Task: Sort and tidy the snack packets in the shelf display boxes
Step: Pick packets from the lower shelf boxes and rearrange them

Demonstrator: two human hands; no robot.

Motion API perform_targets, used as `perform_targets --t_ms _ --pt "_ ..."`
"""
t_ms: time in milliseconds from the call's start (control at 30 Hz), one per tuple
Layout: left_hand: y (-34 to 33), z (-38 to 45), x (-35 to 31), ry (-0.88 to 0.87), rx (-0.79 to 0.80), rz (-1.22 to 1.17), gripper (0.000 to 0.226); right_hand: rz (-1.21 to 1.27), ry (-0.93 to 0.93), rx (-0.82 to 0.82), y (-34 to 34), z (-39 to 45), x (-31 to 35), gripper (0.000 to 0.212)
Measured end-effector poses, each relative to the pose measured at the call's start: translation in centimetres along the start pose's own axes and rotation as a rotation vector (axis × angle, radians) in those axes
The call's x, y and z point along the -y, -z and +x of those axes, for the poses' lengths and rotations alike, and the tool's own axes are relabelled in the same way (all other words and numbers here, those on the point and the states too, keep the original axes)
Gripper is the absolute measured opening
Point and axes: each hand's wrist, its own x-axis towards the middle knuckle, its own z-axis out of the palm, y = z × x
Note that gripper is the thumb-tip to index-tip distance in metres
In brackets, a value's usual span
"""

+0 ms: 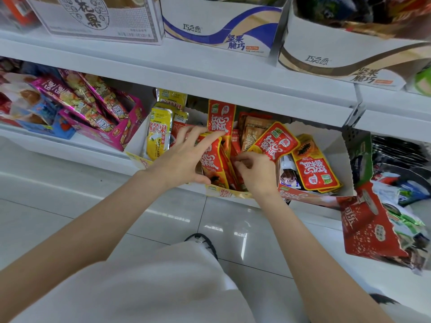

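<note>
A white display box (137,141) on the lower shelf holds yellow mango packets (158,138) at its left and red papaya packets (221,117) in the middle. My left hand (182,157) grips the top of a bunch of red papaya packets (211,159) standing near the box's front. My right hand (255,171) is curled just right of that bunch, with its fingertips pinching the packets' edges. More red packets (275,141) lie tilted to the right, and one (313,169) lies upside down in the neighbouring box.
A pink box (130,127) of purple packets stands at the left. A torn red box (368,227) with green and blue packets hangs off the shelf at the right. White cartons (217,40) fill the shelf above. Below are a tiled floor and my shoe (203,243).
</note>
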Motion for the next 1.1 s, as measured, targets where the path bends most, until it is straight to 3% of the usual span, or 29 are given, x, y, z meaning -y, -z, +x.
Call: perform_targets --t_ms 200,433,600,767,867,967,1100 --pt "0.3 0.3 -0.3 0.023 0.039 -0.047 0.110 0.179 -0.128 -0.336 0.4 0.1 -0.3 0.015" --pt "0.5 0.8 -0.3 0.000 0.101 -0.050 0.114 0.206 -0.147 -0.264 -1.0 2.8 2.1 0.022" --pt "0.4 2.0 -0.3 -0.004 0.082 -0.155 0.091 -0.002 -0.097 -0.087 0.1 2.1 1.1 0.029" --pt "-1.0 3.7 -1.2 0.069 -0.118 0.074 0.072 -0.276 0.059 -0.334 4.1 0.3 -1.2 0.033" --pt "-1.7 2.3 -1.8 0.019 -0.239 0.115 0.062 -0.428 0.046 -0.280 4.4 1.3 -1.6 0.052" --pt "-3.2 -0.5 -2.0 -0.106 -0.347 0.098 0.048 -0.459 0.058 -0.303 4.0 1.8 -1.0 0.047" --pt "-6.2 -3.2 -1.0 -0.223 -0.225 0.176 0.047 -0.291 0.141 -0.289 4.9 1.1 -1.5 0.026"
